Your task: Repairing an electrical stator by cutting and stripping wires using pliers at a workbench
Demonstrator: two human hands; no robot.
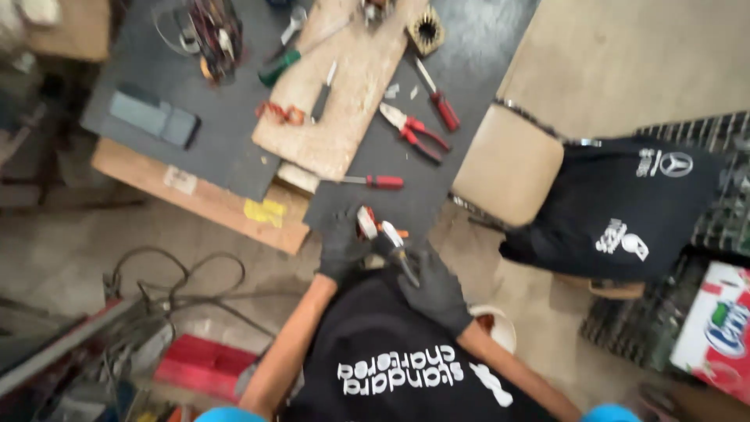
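Observation:
Both my hands wear black gloves and meet at the near edge of the dark workbench (234,133). My left hand (341,248) grips a small white and red part (366,222). My right hand (435,291) holds a thin tool (400,252) with an orange and black handle, its tip pointing down between the hands. The picture is blurred, so the fine detail of the part cannot be made out.
On the bench lie red-handled pliers (414,131), two red screwdrivers (375,181), a green-handled tool (279,67), a wooden board (344,86), a grey block (155,117) and tangled wires (215,35). A black garment (625,207) drapes over a chair to the right. Cables (180,281) lie on the floor to the left.

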